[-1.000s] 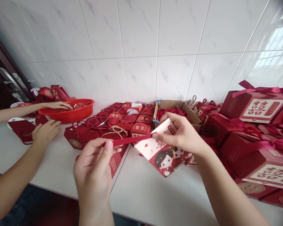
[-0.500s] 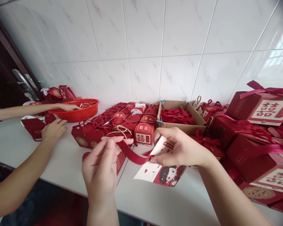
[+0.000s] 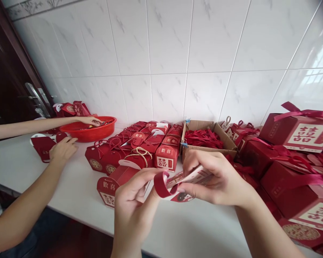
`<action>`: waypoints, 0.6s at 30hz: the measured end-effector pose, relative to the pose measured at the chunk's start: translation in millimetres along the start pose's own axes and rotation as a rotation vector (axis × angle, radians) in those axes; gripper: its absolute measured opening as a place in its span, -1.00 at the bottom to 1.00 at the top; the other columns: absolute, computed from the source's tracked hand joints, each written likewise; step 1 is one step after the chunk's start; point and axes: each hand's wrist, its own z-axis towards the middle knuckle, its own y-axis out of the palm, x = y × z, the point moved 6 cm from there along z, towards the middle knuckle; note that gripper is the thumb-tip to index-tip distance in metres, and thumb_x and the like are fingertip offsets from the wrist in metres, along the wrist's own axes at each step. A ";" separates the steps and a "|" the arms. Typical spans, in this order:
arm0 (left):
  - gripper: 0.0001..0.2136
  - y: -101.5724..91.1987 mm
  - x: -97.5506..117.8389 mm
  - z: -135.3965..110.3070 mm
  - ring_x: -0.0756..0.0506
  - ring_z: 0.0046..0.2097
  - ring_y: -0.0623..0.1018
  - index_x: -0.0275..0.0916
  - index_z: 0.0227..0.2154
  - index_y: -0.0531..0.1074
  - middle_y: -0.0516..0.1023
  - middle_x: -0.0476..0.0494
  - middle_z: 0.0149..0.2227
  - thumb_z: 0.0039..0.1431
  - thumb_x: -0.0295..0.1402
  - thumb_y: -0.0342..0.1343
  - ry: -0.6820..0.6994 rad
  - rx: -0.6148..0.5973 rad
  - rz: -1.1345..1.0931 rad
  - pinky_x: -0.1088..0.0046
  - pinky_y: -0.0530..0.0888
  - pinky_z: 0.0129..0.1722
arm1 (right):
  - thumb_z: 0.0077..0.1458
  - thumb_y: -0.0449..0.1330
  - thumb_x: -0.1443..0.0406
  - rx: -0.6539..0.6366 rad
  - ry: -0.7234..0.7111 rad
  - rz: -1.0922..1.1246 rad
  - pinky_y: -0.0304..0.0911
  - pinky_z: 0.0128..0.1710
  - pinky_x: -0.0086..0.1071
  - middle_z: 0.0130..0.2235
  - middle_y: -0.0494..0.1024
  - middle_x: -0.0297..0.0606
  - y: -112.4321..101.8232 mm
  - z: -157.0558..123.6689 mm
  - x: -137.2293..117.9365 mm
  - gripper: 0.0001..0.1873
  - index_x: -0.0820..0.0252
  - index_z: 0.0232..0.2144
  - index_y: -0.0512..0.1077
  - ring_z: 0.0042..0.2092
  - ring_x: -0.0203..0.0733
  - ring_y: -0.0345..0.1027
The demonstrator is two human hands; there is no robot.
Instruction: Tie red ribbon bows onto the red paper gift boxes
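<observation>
My right hand (image 3: pixel 218 179) pinches a small red-and-white printed paper gift box (image 3: pixel 197 175), seen nearly edge-on, with part of a cartoon figure showing on its lower side. A dark red ribbon (image 3: pixel 163 188) curves in a loop at its left end. My left hand (image 3: pixel 136 202) is closed on that ribbon, its fingertips partly hidden behind the loop. Both hands are above the white table (image 3: pixel 183 229). Just left of my left hand stands a red gift box (image 3: pixel 109 184) with a white flap on top.
Rows of red gift boxes (image 3: pixel 165 156) stand behind my hands, beside a cardboard box (image 3: pixel 228 141) of red ribbons (image 3: pixel 204 139). Larger beribboned boxes (image 3: pixel 290 179) are stacked at right. At left, a co-worker's hand (image 3: pixel 90 121) reaches into a red basin (image 3: pixel 99 132); another hand (image 3: pixel 63 148) touches a box.
The printed box has tilted from showing its face to nearly edge-on. My left hand has moved right toward it, and the stretched ribbon now bends into a tight loop.
</observation>
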 end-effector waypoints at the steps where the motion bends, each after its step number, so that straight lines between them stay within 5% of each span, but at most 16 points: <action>1: -0.88 0.4 -0.7 -0.5 -0.10 -0.36 0.55 -0.17 -0.41 0.63 0.58 -0.10 -0.44 -0.01 -0.27 0.30 -0.031 -0.009 -0.018 0.45 0.51 -0.35 | -0.03 0.34 0.40 0.002 -0.022 -0.023 0.23 -0.41 -0.45 -0.42 0.42 -0.34 0.4 0.2 -1.7 -0.76 0.16 -0.39 0.31 -0.39 -0.31 0.29; 18: -0.80 8.9 0.2 -2.0 -0.18 -0.34 0.59 -0.19 -0.42 0.65 0.64 -0.15 -0.42 0.04 -0.18 0.25 -0.090 -0.106 -0.031 0.38 0.50 -0.35 | 0.01 0.31 0.38 -0.003 -0.113 -0.156 0.20 -0.38 -0.39 -0.45 0.45 -0.35 3.4 1.3 -10.8 -0.77 0.15 -0.40 0.28 -0.41 -0.30 0.27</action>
